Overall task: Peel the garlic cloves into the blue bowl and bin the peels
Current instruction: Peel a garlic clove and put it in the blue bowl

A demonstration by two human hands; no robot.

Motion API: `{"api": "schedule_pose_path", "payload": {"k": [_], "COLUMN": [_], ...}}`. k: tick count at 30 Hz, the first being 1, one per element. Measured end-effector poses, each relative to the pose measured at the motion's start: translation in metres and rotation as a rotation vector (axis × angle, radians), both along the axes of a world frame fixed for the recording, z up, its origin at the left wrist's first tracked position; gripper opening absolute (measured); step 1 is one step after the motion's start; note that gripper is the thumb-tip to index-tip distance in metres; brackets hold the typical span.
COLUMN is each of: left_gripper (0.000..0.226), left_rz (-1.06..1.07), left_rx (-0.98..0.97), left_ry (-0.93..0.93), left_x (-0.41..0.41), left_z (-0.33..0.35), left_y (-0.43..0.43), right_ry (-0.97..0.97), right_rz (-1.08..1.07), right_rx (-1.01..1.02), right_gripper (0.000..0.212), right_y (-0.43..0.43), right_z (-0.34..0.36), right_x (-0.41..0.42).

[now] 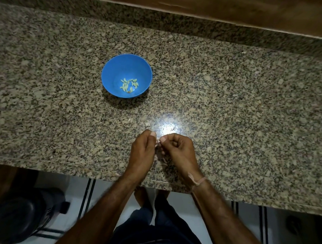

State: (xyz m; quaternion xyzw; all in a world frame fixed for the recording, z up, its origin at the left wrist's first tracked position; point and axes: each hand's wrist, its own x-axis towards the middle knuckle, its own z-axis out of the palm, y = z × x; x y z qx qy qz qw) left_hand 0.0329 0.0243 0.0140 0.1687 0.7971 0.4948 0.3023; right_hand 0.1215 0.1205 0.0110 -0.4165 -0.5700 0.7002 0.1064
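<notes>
A blue bowl point(110, 76) stands on the granite counter and holds several peeled pale-green garlic cloves point(129, 85). Near the counter's front edge my left hand point(144, 149) and my right hand point(179, 149) meet fingertip to fingertip. Both pinch a small garlic clove point(158, 140) between thumbs and forefingers; most of it is hidden by the fingers. A thin strip of peel point(164, 159) hangs below my right hand. The hands are well in front and to the right of the bowl.
The speckled granite counter point(243, 108) runs the full width, with a raised back ledge and wood panelling behind. A bright light glare lies just beyond the hands. On the floor at lower left stands a dark bin point(20, 215). My feet show below the counter edge.
</notes>
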Motion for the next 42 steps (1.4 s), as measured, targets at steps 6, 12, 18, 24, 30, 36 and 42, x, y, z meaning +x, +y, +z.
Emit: {"api": "schedule_pose_path", "payload": {"k": [6,12,18,24,30,36,42], "left_gripper": [0.034,0.03,0.036,0.031,0.011,0.006,0.014], "left_rz": [0.145,-0.103,0.169,-0.031,-0.002,-0.018,-0.161], "left_rx": [0.124,0.025,0.147,0.078,-0.004,0.031,0.006], "left_ry": [-0.521,0.251,-0.653,-0.084,-0.028,0.201,0.349], "left_x": [0.004,-0.002,0.001,0.005,0.001,-0.001,-0.009], "left_z": [0.006,-0.009,0.001,-0.001,-0.006,-0.002,-0.001], "left_y": [0.008,0.001,0.015,0.008,0.007,0.002,-0.002], "right_ry": [-0.025,-0.022,-0.059,-0.05,-0.094,-0.167,-0.224], "right_rz": [-0.016,-0.079,-0.018,-0.138,-0.127,-0.05,0.019], "right_rx": [0.193,-0.368,0.341,-0.207,-0.002,0.273,0.421], "right_gripper": [0.012,0.02,0.01,0.021,0.022,0.019,0.023], "right_y": [0.0,0.003,0.002,0.007,0.005,0.007,0.008], "right_z": [-0.006,0.008,0.001,0.008,-0.001,0.0,-0.001], "right_x": [-0.001,-0.002,-0.003,-0.007,-0.005,-0.006,-0.003]}}
